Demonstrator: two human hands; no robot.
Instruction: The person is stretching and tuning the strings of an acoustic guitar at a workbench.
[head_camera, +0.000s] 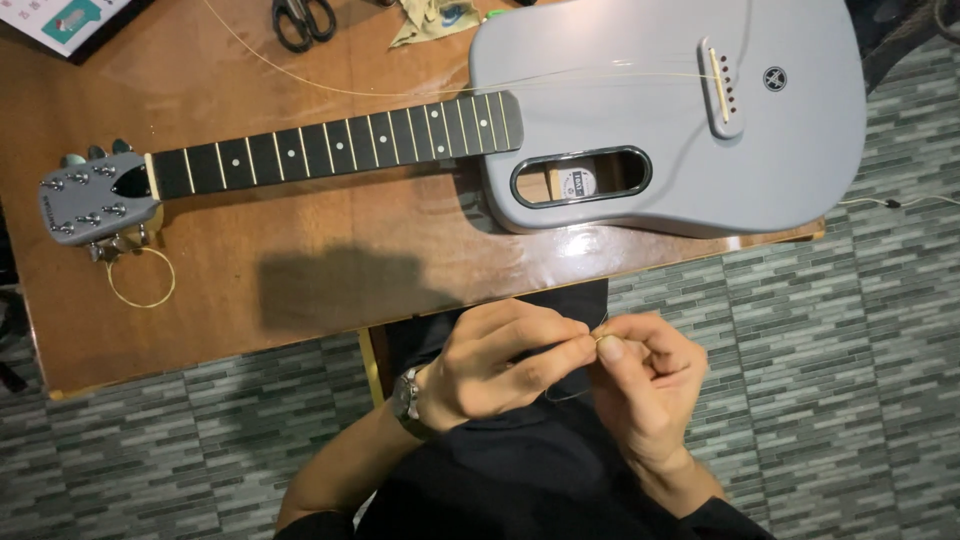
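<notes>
Both hands are up close together over the lap, just off the near edge of the desk (300, 310). The left hand (490, 365) and right hand (645, 385) meet fingertip to fingertip, each grip pinched narrow on the end of a thin guitar string (603, 338) with a small brass-coloured bit showing between the thumbs. A watch (407, 397) sits on the left wrist.

On the desk lies the grey guitar (660, 110), body toward the far right corner, neck running left to the headstock (95, 200) near the left edge. Judging by the look of it, the fretboard (340, 140) is bare of strings, so the restringing reads as early: one loose golden string (300, 75) trails across the desk toward the bridge (722, 85), and a coil of wire (140, 278) hangs at the tuners. The string in the hands is not yet on the instrument.

Around it: black scissors (303, 20) at the far edge, a crumpled cloth (430, 20) beside them, a printed card (70, 20) at the far left corner. Nothing lies between hands and guitar
</notes>
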